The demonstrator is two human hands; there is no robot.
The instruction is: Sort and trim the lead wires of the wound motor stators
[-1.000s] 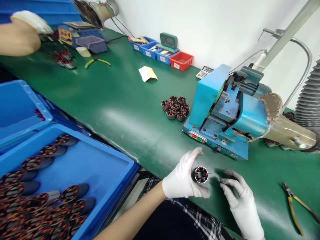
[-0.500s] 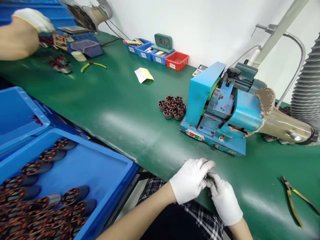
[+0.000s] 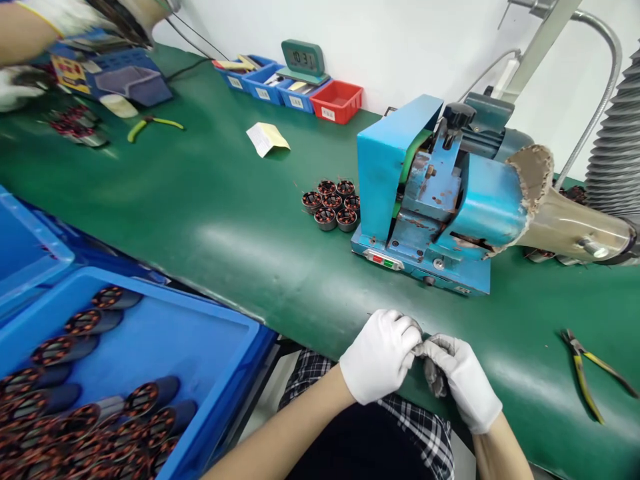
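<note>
Holding: both white-gloved hands meet at the near edge of the green-matted desk [image 3: 210, 220], fingertips pressed together over something small and hidden; what it is cannot be told.
Left hand: the left hand [image 3: 380, 357] is curled into a closed grip, its fingers folded toward the other hand.
Right hand: the right hand [image 3: 463, 380] is also closed in, its fingers touching the left hand's fingertips; whether it has hold of the hidden thing cannot be told.
Machine: a blue metal bench machine with a tan funnel-shaped outlet [image 3: 440, 200] stands on the desk beyond the hands.
Stators: a cluster of small round copper-wound stators [image 3: 331, 203] sits just beside the machine's left side.
Pliers: yellow-handled pliers [image 3: 585, 373] lie on the desk to the right of the hands, apart from them.
Tray: a large blue plastic tray [image 3: 220, 347] at the left holds many copper-wound cylindrical stators.
Far end: small blue and red plastic bins [image 3: 336, 101] and a green digital clock [image 3: 302, 59] stand by the wall; another person's gloved hand [image 3: 17, 87] works at the far left.
</note>
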